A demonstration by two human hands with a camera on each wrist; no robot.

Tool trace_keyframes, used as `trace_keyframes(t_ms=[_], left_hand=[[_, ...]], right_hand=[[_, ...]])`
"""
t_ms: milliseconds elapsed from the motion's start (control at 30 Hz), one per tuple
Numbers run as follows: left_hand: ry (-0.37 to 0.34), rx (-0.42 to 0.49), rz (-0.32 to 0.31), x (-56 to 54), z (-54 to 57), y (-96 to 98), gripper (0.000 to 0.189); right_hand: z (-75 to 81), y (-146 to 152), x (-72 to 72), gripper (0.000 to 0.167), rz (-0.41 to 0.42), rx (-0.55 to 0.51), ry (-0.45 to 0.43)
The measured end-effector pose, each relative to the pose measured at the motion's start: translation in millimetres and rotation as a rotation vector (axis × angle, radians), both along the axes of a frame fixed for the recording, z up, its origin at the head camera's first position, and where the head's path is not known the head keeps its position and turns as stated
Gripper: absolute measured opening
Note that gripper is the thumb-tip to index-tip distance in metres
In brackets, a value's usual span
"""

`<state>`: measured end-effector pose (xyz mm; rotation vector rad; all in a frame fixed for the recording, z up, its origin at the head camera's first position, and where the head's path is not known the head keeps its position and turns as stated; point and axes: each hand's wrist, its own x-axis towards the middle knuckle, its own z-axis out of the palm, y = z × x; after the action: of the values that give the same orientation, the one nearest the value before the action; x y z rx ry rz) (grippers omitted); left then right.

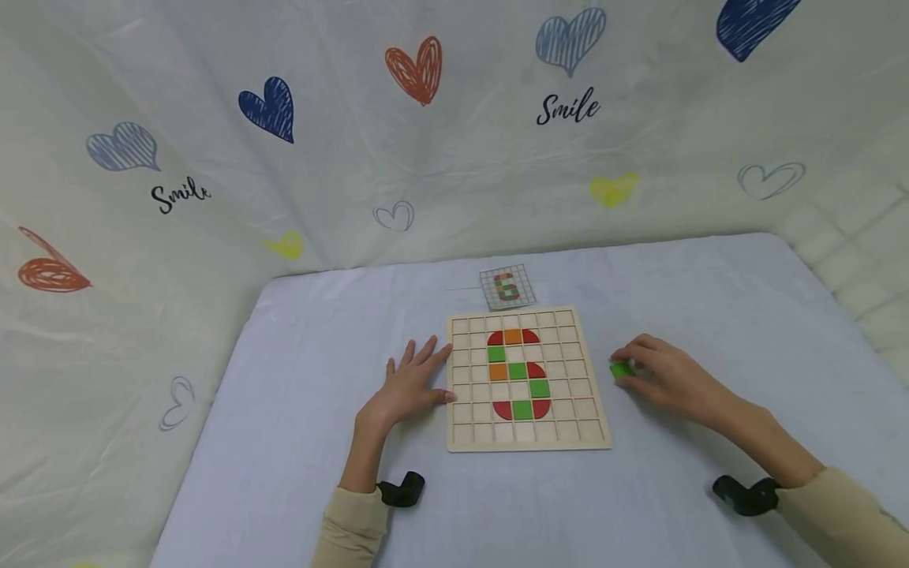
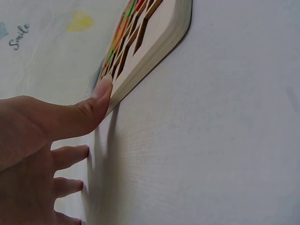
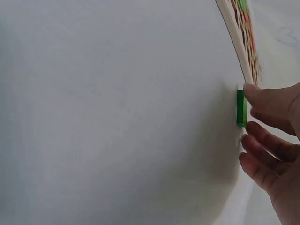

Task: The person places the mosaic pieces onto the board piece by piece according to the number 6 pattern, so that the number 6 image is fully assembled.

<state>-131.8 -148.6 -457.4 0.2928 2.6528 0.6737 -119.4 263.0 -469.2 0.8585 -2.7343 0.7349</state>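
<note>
A wooden grid board (image 1: 465, 434) lies on the white cloth, with red, orange and green tiles set in its cells in an S-like shape. My left hand (image 1: 405, 392) spreads its fingers at the board's left edge; in the left wrist view its thumb (image 2: 101, 93) touches the rim. To the right of the board, my right hand (image 1: 663, 375) pinches a green square tile (image 1: 622, 369) between thumb and fingers. In the right wrist view the green tile (image 3: 241, 108) stands on edge in that pinch, beside the board's side (image 3: 234, 37).
Behind the board lies a small pattern card (image 1: 507, 287) with a coloured figure on a grid. A white cloth (image 1: 298, 410) covers the table. At the back hangs a pale curtain (image 1: 483, 158) printed with hearts. Each wrist wears a black camera (image 1: 402, 490).
</note>
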Motion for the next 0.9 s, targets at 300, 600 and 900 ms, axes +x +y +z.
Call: trace_keyframes(t_ms=[300, 600, 900], left_hand=[[0.0, -0.006, 0.006, 0.9, 1.8, -0.4, 0.084], [-0.001, -0.005, 0.007, 0.8, 1.8, 0.2, 0.084], [0.002, -0.01, 0.003, -0.3, 0.3, -0.5, 0.085]], right_hand=[[-3.6, -7, -4.9, 0.026, -0.042, 0.007, -0.09], [1.2, -6, -4.8, 0.03, -0.055, -0.023, -0.222], [10.4, -1, -0.3, 0.032, -0.053, -0.101, -0.429]])
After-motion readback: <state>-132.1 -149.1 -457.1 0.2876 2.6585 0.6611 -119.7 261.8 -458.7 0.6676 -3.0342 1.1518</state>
